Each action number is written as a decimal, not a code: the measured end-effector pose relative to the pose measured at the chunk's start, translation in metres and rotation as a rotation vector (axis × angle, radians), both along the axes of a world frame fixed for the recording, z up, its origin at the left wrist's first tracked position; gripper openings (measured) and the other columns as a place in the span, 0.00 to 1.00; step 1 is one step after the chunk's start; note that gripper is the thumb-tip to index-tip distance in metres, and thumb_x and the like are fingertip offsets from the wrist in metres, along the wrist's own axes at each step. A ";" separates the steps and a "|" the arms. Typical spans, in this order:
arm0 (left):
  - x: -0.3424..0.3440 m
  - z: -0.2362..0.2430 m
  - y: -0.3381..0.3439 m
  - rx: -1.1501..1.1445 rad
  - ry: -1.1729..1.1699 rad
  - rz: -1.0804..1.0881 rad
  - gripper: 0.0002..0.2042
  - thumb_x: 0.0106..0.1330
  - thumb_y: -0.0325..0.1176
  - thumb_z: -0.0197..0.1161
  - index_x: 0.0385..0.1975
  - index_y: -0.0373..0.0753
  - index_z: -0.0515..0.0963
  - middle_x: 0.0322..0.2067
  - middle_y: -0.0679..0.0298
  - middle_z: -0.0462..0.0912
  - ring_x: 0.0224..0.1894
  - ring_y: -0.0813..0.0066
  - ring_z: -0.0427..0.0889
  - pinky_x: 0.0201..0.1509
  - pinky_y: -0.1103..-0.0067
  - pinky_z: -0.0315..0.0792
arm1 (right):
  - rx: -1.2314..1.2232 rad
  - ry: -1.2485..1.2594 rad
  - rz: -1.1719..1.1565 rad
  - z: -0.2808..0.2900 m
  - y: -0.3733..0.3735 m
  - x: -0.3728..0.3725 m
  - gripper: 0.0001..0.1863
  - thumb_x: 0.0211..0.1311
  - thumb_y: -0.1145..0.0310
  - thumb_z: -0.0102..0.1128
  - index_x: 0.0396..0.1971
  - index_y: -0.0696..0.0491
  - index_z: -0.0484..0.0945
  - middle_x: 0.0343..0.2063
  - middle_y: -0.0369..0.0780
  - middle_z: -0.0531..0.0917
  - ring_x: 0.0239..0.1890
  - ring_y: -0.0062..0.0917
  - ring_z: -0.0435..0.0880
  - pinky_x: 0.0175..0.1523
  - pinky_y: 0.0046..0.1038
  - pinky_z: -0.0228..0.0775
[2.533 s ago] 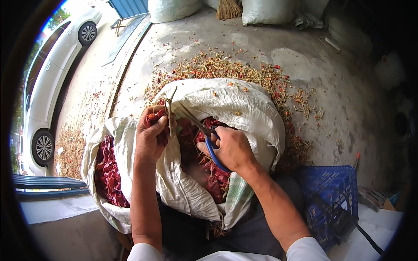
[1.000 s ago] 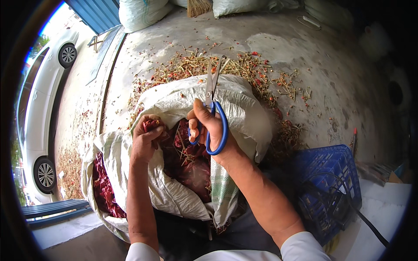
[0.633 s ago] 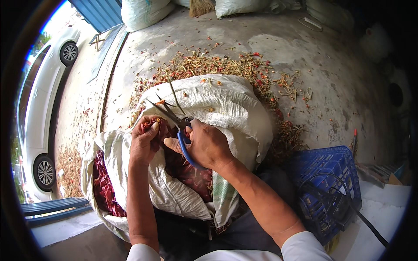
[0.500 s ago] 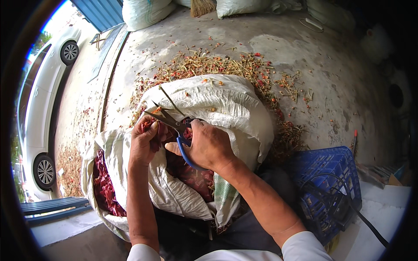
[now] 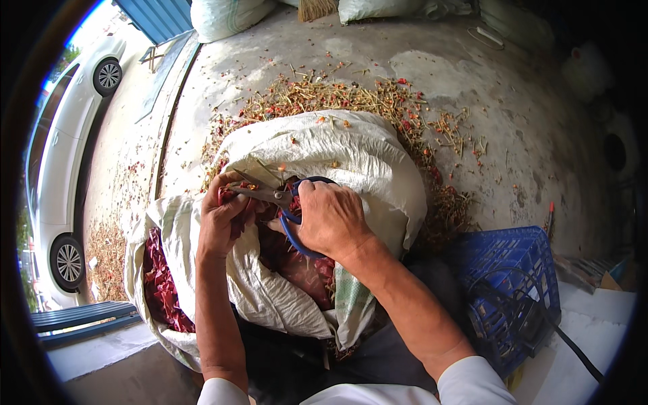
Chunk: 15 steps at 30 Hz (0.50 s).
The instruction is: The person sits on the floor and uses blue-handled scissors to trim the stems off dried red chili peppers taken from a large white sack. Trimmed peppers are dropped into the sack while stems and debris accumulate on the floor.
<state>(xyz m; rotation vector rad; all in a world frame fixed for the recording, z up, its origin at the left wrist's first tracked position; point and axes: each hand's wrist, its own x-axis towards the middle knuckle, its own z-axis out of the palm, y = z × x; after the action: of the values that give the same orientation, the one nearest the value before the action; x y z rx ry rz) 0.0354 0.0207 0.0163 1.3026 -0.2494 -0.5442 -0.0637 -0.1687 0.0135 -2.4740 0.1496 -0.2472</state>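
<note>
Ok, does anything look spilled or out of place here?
Yes: dried stems and red bits lie strewn across the concrete floor, mostly around the far side of the middle white sack, rather than gathered up. A few orange scraps sit on that sack.

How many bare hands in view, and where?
2. Left hand: left of centre, gripping crumpled dark-red pods. Right hand: near centre, holding blue-handled metal scissors. No others show.
</note>
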 end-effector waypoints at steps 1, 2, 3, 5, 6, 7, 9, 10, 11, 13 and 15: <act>0.000 0.000 0.002 0.005 -0.013 -0.007 0.11 0.69 0.24 0.55 0.49 0.35 0.71 0.33 0.59 0.83 0.27 0.76 0.81 0.25 0.85 0.69 | 0.039 0.045 0.000 0.003 0.000 0.001 0.30 0.49 0.41 0.70 0.29 0.58 0.78 0.24 0.50 0.83 0.31 0.43 0.85 0.39 0.43 0.74; 0.001 0.000 0.004 0.010 -0.025 -0.015 0.11 0.69 0.24 0.55 0.49 0.35 0.71 0.33 0.60 0.82 0.26 0.77 0.80 0.24 0.85 0.69 | 0.079 0.090 0.000 0.005 0.001 0.002 0.30 0.50 0.41 0.70 0.27 0.58 0.78 0.22 0.50 0.83 0.29 0.43 0.85 0.37 0.43 0.75; 0.002 -0.002 0.002 -0.007 -0.037 -0.005 0.11 0.69 0.24 0.55 0.49 0.35 0.71 0.32 0.61 0.81 0.25 0.78 0.78 0.24 0.85 0.68 | 0.133 0.053 -0.008 0.001 0.001 0.001 0.30 0.51 0.40 0.69 0.24 0.57 0.78 0.20 0.50 0.82 0.28 0.44 0.85 0.36 0.43 0.75; 0.007 -0.006 -0.006 -0.040 -0.061 0.013 0.10 0.69 0.24 0.54 0.49 0.34 0.72 0.29 0.63 0.79 0.23 0.80 0.74 0.24 0.86 0.65 | 0.241 -0.022 -0.026 -0.009 0.003 -0.001 0.30 0.52 0.39 0.67 0.20 0.56 0.77 0.17 0.50 0.81 0.25 0.46 0.85 0.33 0.42 0.74; 0.009 -0.008 -0.007 -0.010 -0.050 0.047 0.10 0.69 0.24 0.55 0.49 0.34 0.72 0.29 0.64 0.78 0.23 0.81 0.72 0.25 0.86 0.65 | 0.478 0.048 -0.022 -0.009 0.002 0.002 0.35 0.56 0.32 0.59 0.17 0.54 0.76 0.15 0.46 0.81 0.22 0.41 0.84 0.31 0.40 0.74; 0.011 -0.010 -0.007 0.021 -0.038 0.081 0.10 0.69 0.24 0.55 0.49 0.34 0.73 0.28 0.65 0.77 0.23 0.82 0.71 0.25 0.85 0.64 | 0.693 0.125 -0.053 -0.011 -0.005 0.006 0.36 0.58 0.29 0.55 0.17 0.53 0.76 0.13 0.42 0.78 0.20 0.36 0.83 0.28 0.36 0.74; 0.018 -0.015 -0.004 0.132 -0.050 0.090 0.10 0.67 0.23 0.58 0.47 0.34 0.76 0.28 0.68 0.77 0.26 0.82 0.72 0.30 0.84 0.67 | 1.158 0.095 -0.122 -0.008 -0.019 0.009 0.34 0.61 0.31 0.55 0.25 0.54 0.72 0.13 0.29 0.67 0.14 0.11 0.68 0.21 0.19 0.64; 0.023 -0.027 -0.001 0.282 -0.200 0.060 0.10 0.66 0.23 0.60 0.46 0.35 0.77 0.28 0.68 0.77 0.27 0.81 0.72 0.31 0.83 0.68 | 1.264 0.099 -0.175 0.006 -0.024 0.008 0.34 0.61 0.32 0.55 0.28 0.55 0.72 0.15 0.31 0.69 0.15 0.13 0.67 0.22 0.19 0.64; 0.029 -0.043 0.003 0.431 -0.351 0.030 0.11 0.64 0.23 0.62 0.46 0.35 0.78 0.28 0.68 0.77 0.29 0.81 0.73 0.32 0.82 0.69 | 1.340 0.048 -0.161 0.006 -0.025 0.011 0.34 0.61 0.33 0.56 0.28 0.55 0.72 0.16 0.31 0.70 0.16 0.13 0.68 0.23 0.19 0.64; 0.025 -0.053 -0.010 0.879 -0.623 -0.038 0.17 0.54 0.21 0.68 0.45 0.38 0.79 0.29 0.63 0.79 0.32 0.72 0.79 0.38 0.76 0.74 | 1.428 0.010 -0.164 0.000 -0.027 0.009 0.34 0.62 0.34 0.57 0.29 0.56 0.73 0.19 0.32 0.72 0.20 0.14 0.70 0.27 0.19 0.65; 0.029 -0.077 -0.015 1.211 -0.867 -0.148 0.14 0.55 0.23 0.63 0.43 0.38 0.79 0.37 0.54 0.81 0.38 0.55 0.82 0.42 0.65 0.75 | 1.413 0.063 -0.145 -0.002 -0.024 0.007 0.35 0.61 0.33 0.56 0.29 0.57 0.73 0.18 0.33 0.72 0.21 0.15 0.70 0.28 0.20 0.66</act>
<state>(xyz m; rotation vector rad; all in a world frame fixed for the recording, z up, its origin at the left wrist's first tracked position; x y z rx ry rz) 0.0642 0.0055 -0.0611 2.6919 -0.8100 -0.1749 -0.0565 -0.1932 0.0116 -1.0654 0.3714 -0.0596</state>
